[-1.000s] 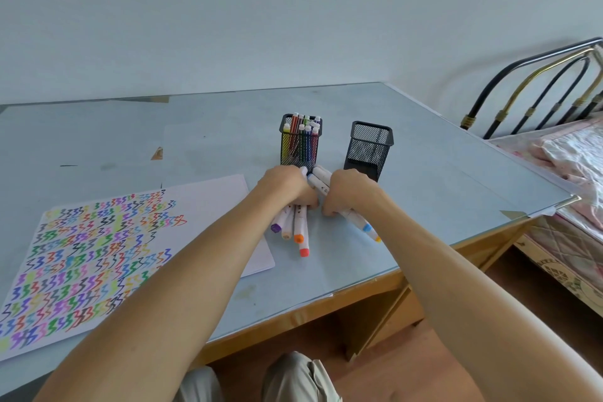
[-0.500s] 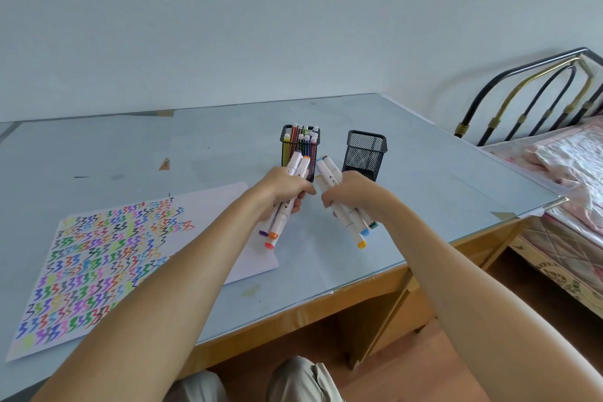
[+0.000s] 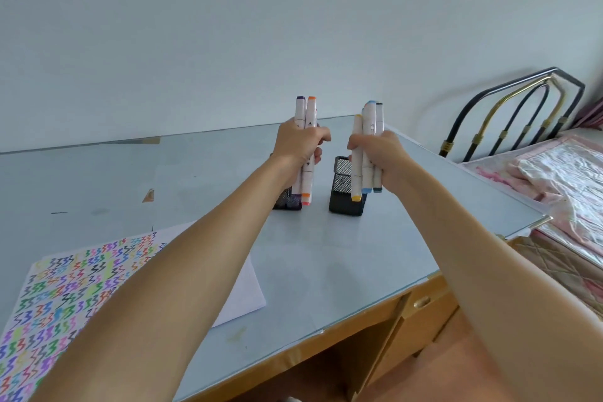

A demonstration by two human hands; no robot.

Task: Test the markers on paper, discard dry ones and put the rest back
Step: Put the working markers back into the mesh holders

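A wooden desk with a pale blue glass top (image 3: 310, 254) fills the near ground, its front edge trimmed in light wood and a drawer with a brass pull showing at the near right. One sheet of paper (image 3: 243, 294) lies at the near left, most of it covered with rows of small coloured zigzag marks.

Both forearms reach out over the desk. The left hand (image 3: 298, 147) is closed around two white markers (image 3: 306, 153), held upright, one capped purple and one orange. The right hand (image 3: 381, 153) is closed around a second bundle of markers (image 3: 367, 153), also upright; three show clearly, tipped yellow, blue and dark grey, and whether more sit behind them cannot be told. The hands are apart, side by side, raised above the desk.

Behind them stand two black mesh pen holders: the left holder (image 3: 287, 202) is mostly hidden by the left wrist, the right holder (image 3: 342, 186) is partly hidden by the right bundle.

At the right a bed (image 3: 554, 179) with pink bedding and a black and brass metal frame (image 3: 509, 108) stands beside the desk. A plain pale wall (image 3: 228, 26) closes the far side.
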